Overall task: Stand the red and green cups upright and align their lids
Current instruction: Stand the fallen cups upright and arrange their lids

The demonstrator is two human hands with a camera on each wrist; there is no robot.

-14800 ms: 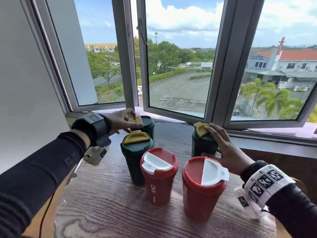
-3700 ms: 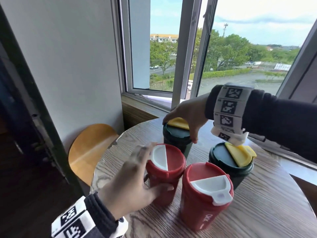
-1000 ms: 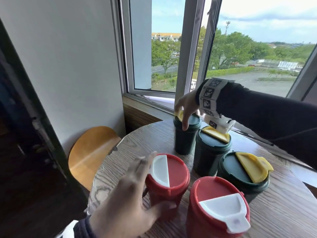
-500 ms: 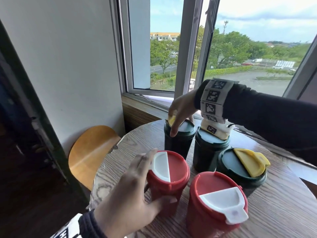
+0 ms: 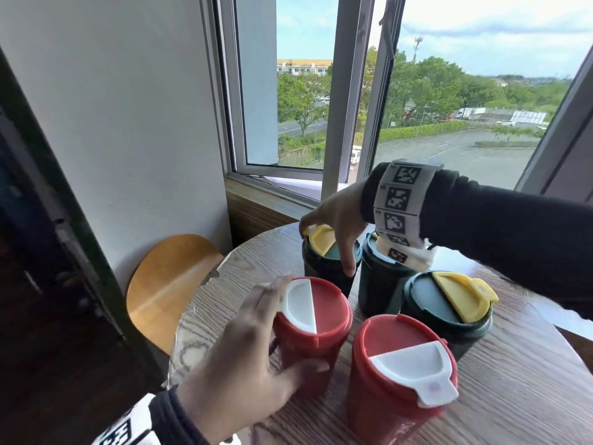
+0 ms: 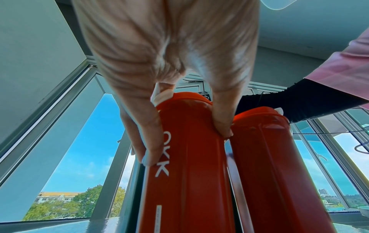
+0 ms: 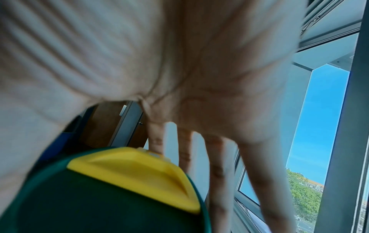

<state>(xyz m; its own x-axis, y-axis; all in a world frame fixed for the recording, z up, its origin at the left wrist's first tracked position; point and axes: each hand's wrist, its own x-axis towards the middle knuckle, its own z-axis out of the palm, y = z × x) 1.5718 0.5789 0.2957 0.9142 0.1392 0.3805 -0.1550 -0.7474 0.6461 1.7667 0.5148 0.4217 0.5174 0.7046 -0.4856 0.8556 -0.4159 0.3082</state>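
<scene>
1. Head view: five lidded cups upright on round wooden table (image 5: 500,396).
2. Left hand (image 5: 244,354) wrapped round left red cup (image 5: 316,329), thumb in front, near table's left edge.
3. Right hand (image 5: 337,226) gripping far green cup (image 5: 324,264) from above, fingers down its sides, at table's far edge.

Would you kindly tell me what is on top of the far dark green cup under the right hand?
The far dark green cup carries a dark green lid with a yellow flap. The right hand grips its rim, hiding part of the lid; the cup's contents cannot be seen.
</scene>
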